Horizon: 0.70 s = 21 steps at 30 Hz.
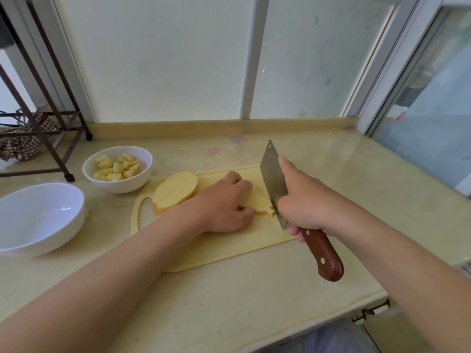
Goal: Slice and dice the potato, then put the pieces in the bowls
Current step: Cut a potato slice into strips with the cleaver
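We stand at the pale stone counter point(229, 301) with a pale yellow plastic cutting board point(219, 248) before us. Our left hand point(224, 205) lies on a flat yellow potato slice point(260, 206) near the board's centre, fingers curled down and pressing it flat, knuckles turned toward the blade, which we judge keeps the fingertips clear of the edge. Our right hand point(303, 205) is wrapped around the neck of a steel cleaver with a reddish wooden handle point(274, 179), the forefinger laid along the blade's side, apparently to steady it. The edge sits on the slice's tip at about three o'clock from the left hand, a small strip already parted there.

The remaining thick potato half point(175, 191) rests cut face up at ten o'clock on the board, out of the blade's path. Beyond it, at eleven o'clock, a small white ceramic bowl point(117, 184) holds the diced cubes point(116, 168), near enough for easy transfer. A larger white bowl point(43, 217) sits at nine o'clock, holding no pieces. We judge the dicing roughly midway.
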{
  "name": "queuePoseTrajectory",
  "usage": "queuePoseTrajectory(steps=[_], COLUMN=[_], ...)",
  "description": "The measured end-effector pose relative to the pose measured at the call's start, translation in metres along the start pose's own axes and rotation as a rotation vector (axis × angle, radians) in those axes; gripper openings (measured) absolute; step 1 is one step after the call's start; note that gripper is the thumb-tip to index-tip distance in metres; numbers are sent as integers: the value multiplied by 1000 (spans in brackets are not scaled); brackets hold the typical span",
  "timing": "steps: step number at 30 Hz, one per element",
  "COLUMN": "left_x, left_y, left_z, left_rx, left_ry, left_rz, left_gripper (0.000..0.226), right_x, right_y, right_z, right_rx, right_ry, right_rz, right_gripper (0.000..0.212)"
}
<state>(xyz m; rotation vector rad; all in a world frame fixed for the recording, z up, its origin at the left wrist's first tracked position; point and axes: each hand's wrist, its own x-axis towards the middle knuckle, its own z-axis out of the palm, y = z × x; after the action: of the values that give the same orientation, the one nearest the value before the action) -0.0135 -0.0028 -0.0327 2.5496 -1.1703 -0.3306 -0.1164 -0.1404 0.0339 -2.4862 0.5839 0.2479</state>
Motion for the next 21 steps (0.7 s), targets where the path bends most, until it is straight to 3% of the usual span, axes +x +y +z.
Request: queuePoseTrajectory(steps=[8,16,21], left_x=[-11,-29,-31], left_y=[32,58,45], left_z=[-4,-6,-27], left_rx=[223,377,232], left_ry=[70,143,-124], left_rz=[-199,-224,-235], left_gripper=[40,40,44], right_x=[16,34,28], right_y=[-2,9,19], right_z=[-4,-18,-23], right_rx=[-42,-91,-117], right_ry=[-16,-68,-68], right_rz=[-68,-207,-219], right_gripper=[99,97,96])
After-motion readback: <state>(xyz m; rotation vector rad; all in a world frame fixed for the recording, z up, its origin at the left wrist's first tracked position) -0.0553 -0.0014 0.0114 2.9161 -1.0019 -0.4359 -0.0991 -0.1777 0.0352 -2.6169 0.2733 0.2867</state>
